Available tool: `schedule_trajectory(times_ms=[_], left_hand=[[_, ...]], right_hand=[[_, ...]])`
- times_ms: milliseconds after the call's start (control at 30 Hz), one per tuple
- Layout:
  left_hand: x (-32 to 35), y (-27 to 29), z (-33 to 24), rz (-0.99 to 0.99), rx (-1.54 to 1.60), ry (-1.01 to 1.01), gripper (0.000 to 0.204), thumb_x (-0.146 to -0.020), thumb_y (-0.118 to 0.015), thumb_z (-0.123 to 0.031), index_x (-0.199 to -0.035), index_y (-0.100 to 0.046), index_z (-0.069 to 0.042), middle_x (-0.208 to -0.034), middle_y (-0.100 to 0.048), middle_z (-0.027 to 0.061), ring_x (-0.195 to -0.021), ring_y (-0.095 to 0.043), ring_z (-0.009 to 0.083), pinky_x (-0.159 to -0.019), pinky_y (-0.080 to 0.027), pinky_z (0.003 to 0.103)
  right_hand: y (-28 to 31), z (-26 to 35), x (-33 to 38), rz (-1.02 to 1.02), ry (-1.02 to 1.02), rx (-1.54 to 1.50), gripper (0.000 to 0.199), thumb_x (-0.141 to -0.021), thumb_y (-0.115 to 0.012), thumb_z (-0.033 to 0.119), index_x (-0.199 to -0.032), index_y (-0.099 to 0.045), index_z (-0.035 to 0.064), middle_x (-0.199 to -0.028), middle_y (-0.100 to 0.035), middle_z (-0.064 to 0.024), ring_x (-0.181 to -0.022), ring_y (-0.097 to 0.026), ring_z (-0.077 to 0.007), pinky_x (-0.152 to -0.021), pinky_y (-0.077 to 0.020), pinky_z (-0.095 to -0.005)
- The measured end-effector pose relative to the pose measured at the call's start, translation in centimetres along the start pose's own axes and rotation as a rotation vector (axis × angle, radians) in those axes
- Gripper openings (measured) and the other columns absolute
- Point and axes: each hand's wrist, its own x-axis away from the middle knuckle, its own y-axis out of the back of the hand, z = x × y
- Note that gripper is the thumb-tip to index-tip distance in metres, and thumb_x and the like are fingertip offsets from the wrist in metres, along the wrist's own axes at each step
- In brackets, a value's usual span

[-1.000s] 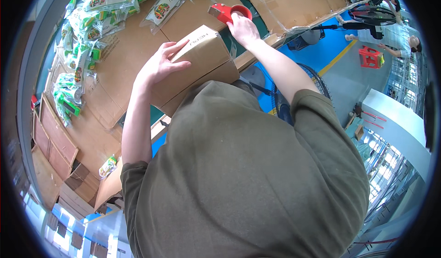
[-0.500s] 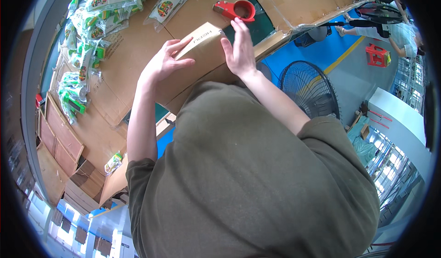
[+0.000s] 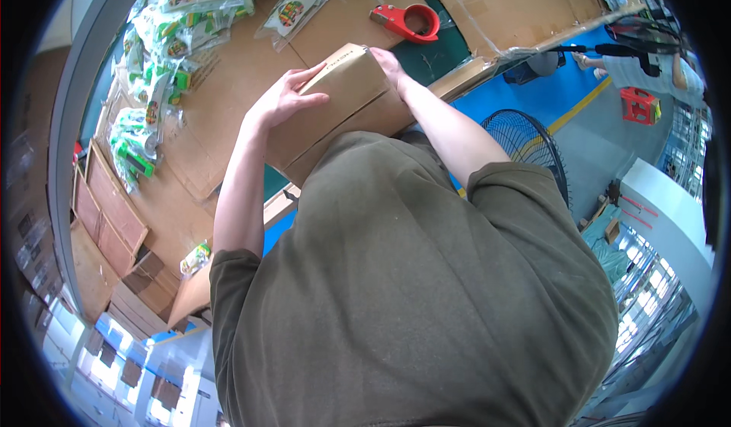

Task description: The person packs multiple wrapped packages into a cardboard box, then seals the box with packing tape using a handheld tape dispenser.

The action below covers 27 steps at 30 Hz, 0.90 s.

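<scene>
A brown cardboard box (image 3: pixel 344 109) stands tilted against my front, at the table's near edge. A dark seam runs along the face turned toward me, and printing marks its narrow upper side. My left hand (image 3: pixel 288 100) holds the box at its left, thumb on the near face and fingers along the upper edge. At the right end, my right hand (image 3: pixel 390 66) grips the corner, with most of its fingers hidden behind the cardboard. Just beyond lies a red tape dispenser (image 3: pixel 406 22) on the table.
Clear-bagged green and white items (image 3: pixel 171 54) are heaped along the far left of the cardboard-covered table (image 3: pixel 221 115). A large carton (image 3: pixel 525 4) is at the far right. Right of me stand a black fan (image 3: pixel 525 138) and a red stool (image 3: pixel 638 106); another person is farther off.
My right hand has come in from beside the box onto its right end, its fingers now behind the corner. The box has tipped, showing more of its seamed face. The view has shifted slightly.
</scene>
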Motion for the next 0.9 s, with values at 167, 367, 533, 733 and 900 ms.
schedule_trajectory(times_ms=[167, 367, 533, 733, 900], left_hand=[[-0.1, -0.5, -2.9, -0.226, -0.248, 0.095, 0.057, -0.084, -0.064, -0.054, -0.131, -0.061, -0.022, -0.109, -0.067, 0.015, -0.11, -0.063, 0.0285, -0.094, -0.049, 0.039], [-0.4, -5.1, -0.7, -0.806, -0.317, 0.003, 0.031, -0.102, -0.042, -0.03, -0.109, -0.064, -0.01, -0.093, -0.071, 0.0112, -0.087, -0.068, 0.0318, -0.079, -0.054, 0.038], [2.5, -7.6, -2.4, -1.058, -0.594, -0.07, 0.041, -0.096, -0.052, -0.037, -0.131, -0.055, -0.016, -0.138, -0.052, 0.0139, -0.129, -0.048, 0.0331, -0.11, -0.034, 0.048], [6.8, -11.2, 1.8, -1.055, -0.587, 0.319, 0.062, -0.095, -0.052, -0.05, -0.149, -0.038, -0.023, -0.158, -0.022, 0.0147, -0.147, -0.017, 0.035, -0.118, -0.018, 0.05], [7.3, -10.9, 4.9, -1.168, 0.25, 0.038, 0.07, -0.098, -0.052, -0.046, -0.154, -0.022, -0.018, -0.161, -0.012, 0.0131, -0.148, -0.015, 0.0328, -0.119, -0.016, 0.042]], right_hand=[[-0.6, 4.3, 1.1, -0.396, 0.253, 0.841, 0.041, -0.093, -0.058, 0.041, -0.082, -0.067, 0.0026, -0.071, -0.069, -0.0134, -0.066, -0.069, -0.0266, -0.06, -0.0507, -0.0401], [-9.8, 8.6, 5.7, -0.252, 0.905, 1.19, 0.031, -0.092, -0.058, 0.026, -0.114, -0.055, 0.005, -0.124, -0.053, -0.0181, -0.122, -0.048, -0.0337, -0.104, -0.0367, -0.045], [-10.0, 5.1, 4.7, -0.092, 0.821, 1.594, 0.057, -0.087, -0.063, 0.038, -0.133, -0.047, 0.0083, -0.144, -0.041, -0.0185, -0.139, -0.033, -0.0353, -0.116, -0.0246, -0.0479], [-1.5, 4.1, 4.7, -0.246, 0.43, 0.844, 0.048, -0.099, -0.052, 0.037, -0.136, -0.044, 0.0078, -0.14, -0.044, -0.0176, -0.129, -0.043, -0.0321, -0.108, -0.0356, -0.0401], [-0.5, 2.9, 3.3, 0.17, -0.157, -0.177, 0.066, -0.1, -0.029, 0.062, -0.143, -0.041, 0.014, -0.138, -0.049, -0.0077, -0.126, -0.046, -0.0214, -0.106, -0.0382, -0.0378]])
